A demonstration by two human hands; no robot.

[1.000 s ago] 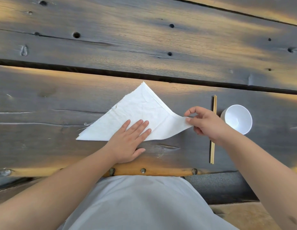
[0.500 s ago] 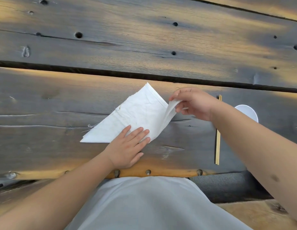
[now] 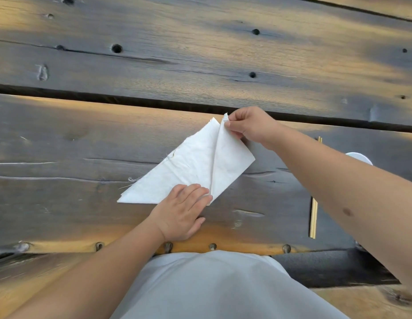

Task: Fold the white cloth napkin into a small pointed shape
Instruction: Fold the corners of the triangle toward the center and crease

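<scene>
The white cloth napkin lies on the dark wooden table as a folded triangle. Its right flap is turned up and over toward the top point. My right hand pinches that flap's corner between thumb and fingers at the napkin's far tip. My left hand lies flat, fingers together, and presses the napkin's near edge down at the foot of the new fold. The napkin's left point rests free on the wood, with loose threads along its upper left edge.
A pair of wooden chopsticks lies to the right, partly under my right forearm. A white bowl peeks out behind that forearm. A dark gap between planks runs just beyond the napkin. The table's near edge carries metal studs.
My right hand carried the napkin's right corner up and leftward to the top point, making a new fold. My left hand stayed pressed on the near edge.
</scene>
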